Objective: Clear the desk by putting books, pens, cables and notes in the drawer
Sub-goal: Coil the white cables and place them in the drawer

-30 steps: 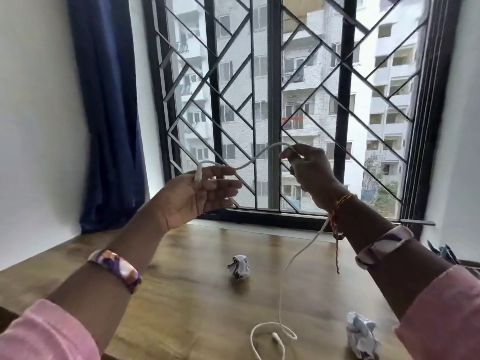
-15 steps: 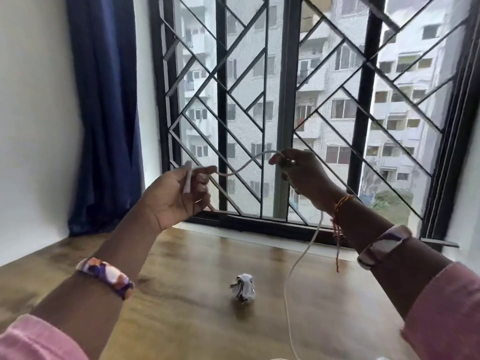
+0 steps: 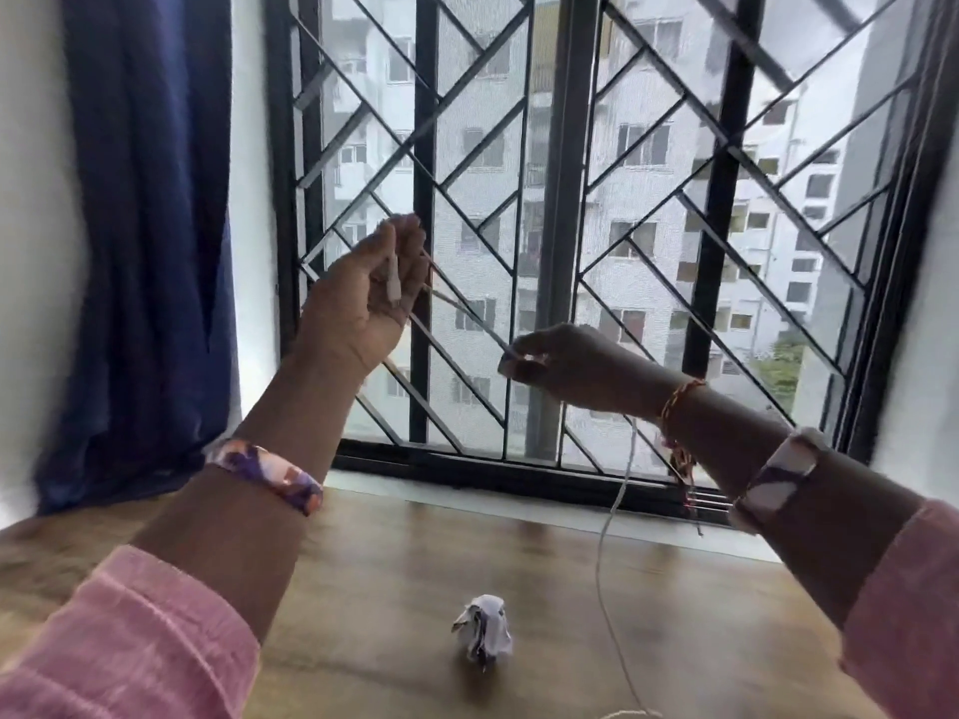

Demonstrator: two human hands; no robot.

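Left hand [image 3: 363, 298] is up in front of the window, palm turned toward the person, fingers curled round one end of the white cable [image 3: 604, 552]. The plug [image 3: 394, 280] hangs down across the palm, held against the fingers. From there the cable runs taut, slanting down and to the right, straight into the right hand [image 3: 576, 368]. That hand sits lower, knuckles up, thumb and fingertips pinched tight on the cable. So both hands hold it, one short stretch pulled between them in the air.

Below the right hand the rest of the cable drops loose, passing in front of the window sill and down to the desk [image 3: 363, 589], where it curves out of sight at the bottom edge. A bit of a loop shows there, lying on the wood.

On the desk, between the two forearms and just left of the hanging cable, stands a crumpled paper ball [image 3: 483, 631], not touching the cable.

Each forearm wears a patterned band, pink sleeves pushed back, and a red thread [image 3: 677, 407] is tied round the right wrist with its ends dangling.

Behind it all, the dark window grille [image 3: 565, 199] with apartment blocks outside, and a blue curtain [image 3: 145, 225] hanging at the left, reaching down to the desk's far corner.
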